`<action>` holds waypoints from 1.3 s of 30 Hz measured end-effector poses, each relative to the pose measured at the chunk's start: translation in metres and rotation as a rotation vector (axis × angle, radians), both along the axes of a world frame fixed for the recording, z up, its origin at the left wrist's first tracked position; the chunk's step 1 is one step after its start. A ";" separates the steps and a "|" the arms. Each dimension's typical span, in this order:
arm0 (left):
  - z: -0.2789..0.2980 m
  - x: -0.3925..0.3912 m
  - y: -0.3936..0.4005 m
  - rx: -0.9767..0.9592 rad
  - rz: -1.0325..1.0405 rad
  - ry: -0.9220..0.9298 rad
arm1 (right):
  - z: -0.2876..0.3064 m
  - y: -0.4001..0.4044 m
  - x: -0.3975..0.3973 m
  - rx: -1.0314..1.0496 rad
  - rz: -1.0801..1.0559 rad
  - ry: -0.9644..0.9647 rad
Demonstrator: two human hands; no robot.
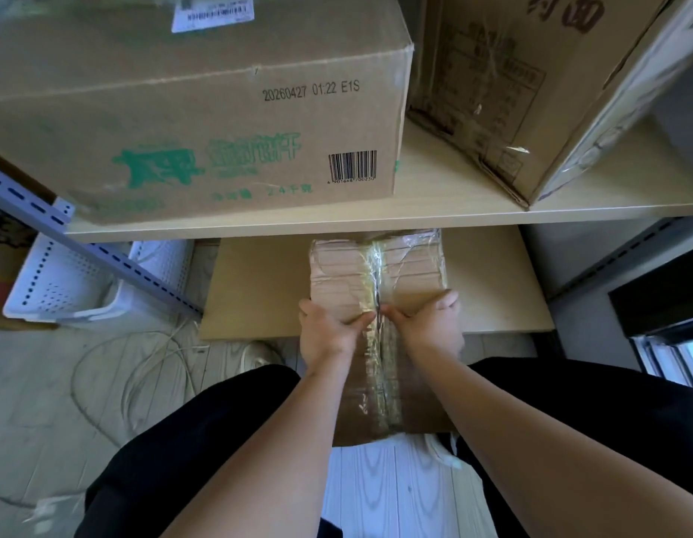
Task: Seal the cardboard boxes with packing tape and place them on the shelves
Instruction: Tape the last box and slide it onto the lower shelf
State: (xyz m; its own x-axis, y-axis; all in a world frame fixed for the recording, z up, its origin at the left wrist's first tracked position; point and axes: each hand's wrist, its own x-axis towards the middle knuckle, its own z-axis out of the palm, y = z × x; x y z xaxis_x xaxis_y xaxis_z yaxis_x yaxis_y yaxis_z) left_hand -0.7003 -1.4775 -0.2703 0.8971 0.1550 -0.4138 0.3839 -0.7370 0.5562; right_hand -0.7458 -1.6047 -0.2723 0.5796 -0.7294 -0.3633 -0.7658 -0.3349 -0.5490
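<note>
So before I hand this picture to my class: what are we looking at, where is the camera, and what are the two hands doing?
There is no machine here. A person wears one camera on the head, looking down past their own arms. The left hand and right hand grip the near edge of a small taped box, which sits on the lower shelf, partly under the upper shelf. On that upper shelf stand a large box with green print and a second box. A white plastic basket and loose cords lie on the floor at the left.
</note>
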 end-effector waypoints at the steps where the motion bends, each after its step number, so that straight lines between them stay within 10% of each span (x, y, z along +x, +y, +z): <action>1: 0.000 0.001 0.001 0.006 -0.010 0.014 | 0.001 0.001 0.001 -0.005 0.008 -0.003; 10: -0.003 -0.004 0.012 0.212 -0.276 0.165 | 0.008 -0.001 -0.017 -0.022 0.240 0.129; 16: 0.002 -0.013 0.026 -0.305 -0.038 0.124 | 0.016 -0.022 -0.011 0.250 0.165 0.010; 30: 0.026 0.010 0.023 -0.670 0.378 0.133 | 0.040 -0.054 0.036 0.505 0.046 -0.196; 39: 0.058 0.078 0.003 -0.448 -0.002 0.237 | 0.055 -0.090 0.058 0.511 0.204 -0.039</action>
State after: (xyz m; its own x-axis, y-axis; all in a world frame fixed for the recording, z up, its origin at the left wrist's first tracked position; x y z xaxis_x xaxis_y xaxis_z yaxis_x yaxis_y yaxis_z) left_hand -0.6220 -1.4747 -0.2125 0.7707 -0.0863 -0.6314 0.5365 -0.4467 0.7159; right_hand -0.6879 -1.6944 -0.2168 0.7106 -0.3377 -0.6172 -0.6892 -0.1576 -0.7073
